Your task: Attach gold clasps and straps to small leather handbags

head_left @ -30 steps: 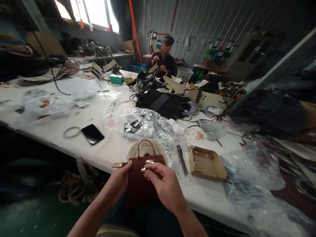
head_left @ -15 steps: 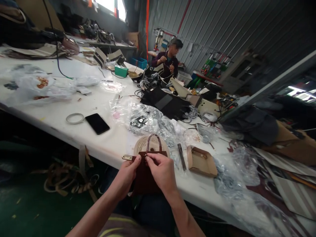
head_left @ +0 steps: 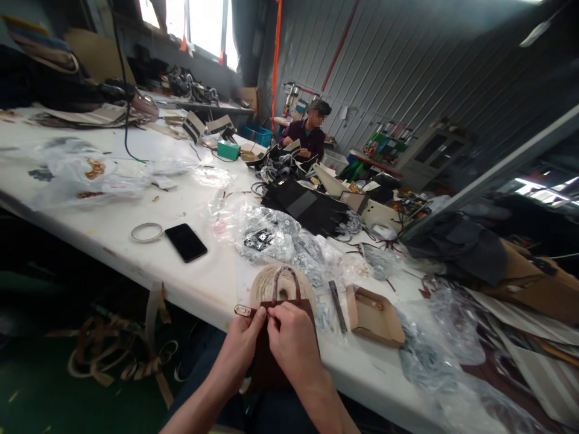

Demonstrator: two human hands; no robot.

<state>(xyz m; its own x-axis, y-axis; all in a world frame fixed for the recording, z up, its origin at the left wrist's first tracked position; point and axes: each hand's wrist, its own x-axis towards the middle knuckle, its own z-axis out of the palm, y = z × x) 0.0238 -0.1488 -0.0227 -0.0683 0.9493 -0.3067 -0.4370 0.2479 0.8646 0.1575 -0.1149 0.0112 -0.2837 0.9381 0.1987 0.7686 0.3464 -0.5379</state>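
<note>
A small brown handbag with an upright loop handle stands at the table's front edge, above my lap. My left hand pinches the bag's strap near the top edge; the strap's end, with a metal plate, sticks out to the left. My right hand is closed at the bag's upper edge beside the left fingertips. Whatever its fingers pinch there is too small to make out. Behind the handle lies a roll of cream cord or tape.
A phone and a pale ring lie to the left. Clear plastic bags with metal parts are ahead. On the right are a dark metal bar and a cardboard tray. A co-worker sits across the table.
The camera has tilted up, so the scene sits lower in view. My right fingers have curled in more at the bag's top edge. The co-worker's hands have lowered.
</note>
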